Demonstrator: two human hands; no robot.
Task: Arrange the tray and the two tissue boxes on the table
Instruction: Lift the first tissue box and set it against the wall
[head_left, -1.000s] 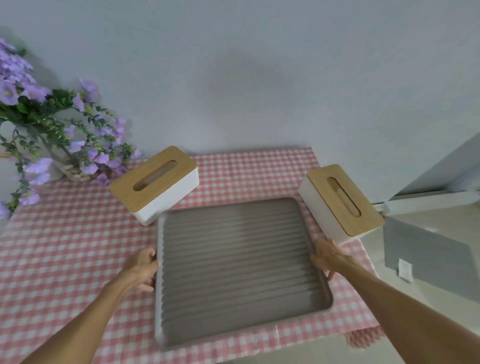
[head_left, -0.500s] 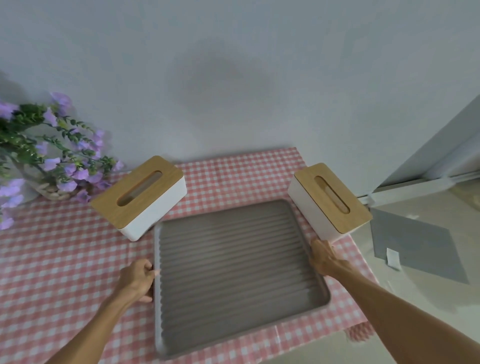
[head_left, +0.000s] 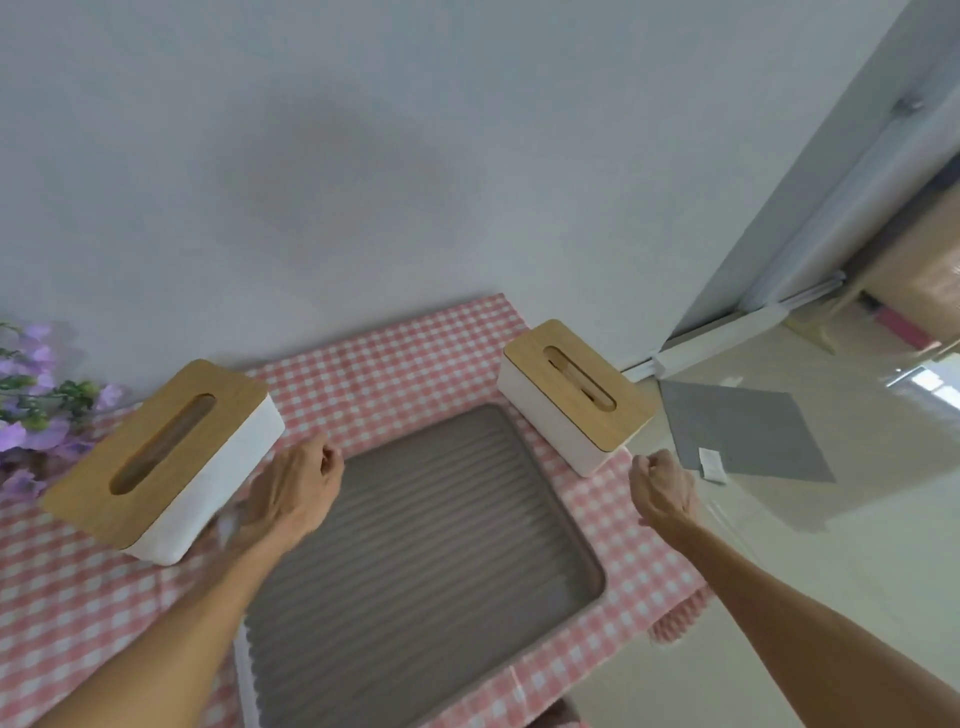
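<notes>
1. Grey plastic forms the tray (head_left: 431, 551), a rounded rectangle with parallel ridges across its floor and a low raised rim; it lies flat on the surface, between the two boxes.
2. Left tissue box (head_left: 161, 457): white body with rounded corners, light wooden lid with a long oval slot, set at an angle just beside the tray's far left corner.
3. Right tissue box (head_left: 574, 397): same white body and slotted wooden lid, near the tray's far right corner and close to the surface's edge.
4. No brand or writing can be read on any of them.
5. Left hand (head_left: 293, 493) hovers over the tray's left rim, fingers loosely curled, gripping nothing.
6. Right hand (head_left: 662, 491) is curled into a loose fist beyond the tray's right rim, empty.
7. Pink-and-white checked cloth (head_left: 400, 364) covers the surface, which stands against a plain pale wall (head_left: 363, 156); purple flowers (head_left: 31, 405) sit at the left, and a grey mat (head_left: 748, 436) lies on the glossy floor to the right.
</notes>
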